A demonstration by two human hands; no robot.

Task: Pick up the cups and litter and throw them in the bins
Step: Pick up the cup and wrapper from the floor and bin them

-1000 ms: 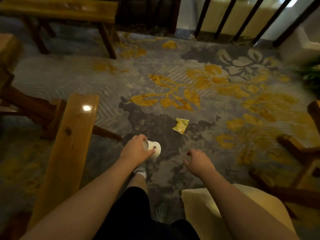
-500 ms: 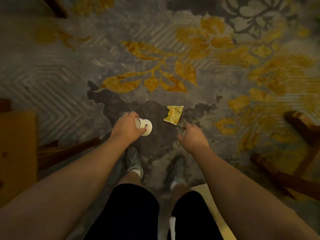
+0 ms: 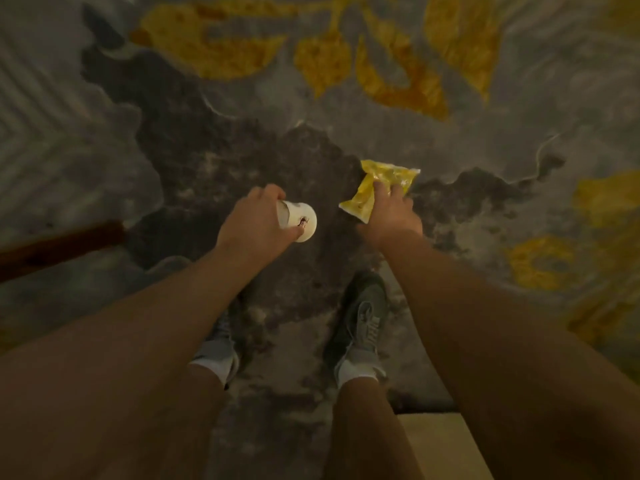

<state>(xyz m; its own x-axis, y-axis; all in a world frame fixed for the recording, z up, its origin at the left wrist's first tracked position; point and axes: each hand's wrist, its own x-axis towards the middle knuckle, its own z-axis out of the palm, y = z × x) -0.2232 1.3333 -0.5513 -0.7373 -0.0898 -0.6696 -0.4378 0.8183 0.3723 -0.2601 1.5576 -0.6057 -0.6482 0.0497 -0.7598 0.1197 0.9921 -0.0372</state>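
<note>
My left hand (image 3: 256, 221) is wrapped around a small white paper cup (image 3: 300, 221) with a dark mark on its side, held sideways above the carpet. A crumpled yellow wrapper (image 3: 379, 188) lies on the dark patch of the carpet just ahead of my feet. My right hand (image 3: 393, 211) is down on the wrapper, its fingers lying over the lower half; whether they have closed on it I cannot tell. No bin is in view.
The grey carpet (image 3: 485, 143) has yellow leaf patterns. A dark wooden furniture leg (image 3: 62, 245) runs in from the left edge. A pale cushion or box (image 3: 440, 445) sits at the bottom right, behind my grey shoes (image 3: 360, 323).
I have bent lower, so the floor looks much closer. My right hand has reached forward from short of the wrapper onto it. The left hand still holds the cup.
</note>
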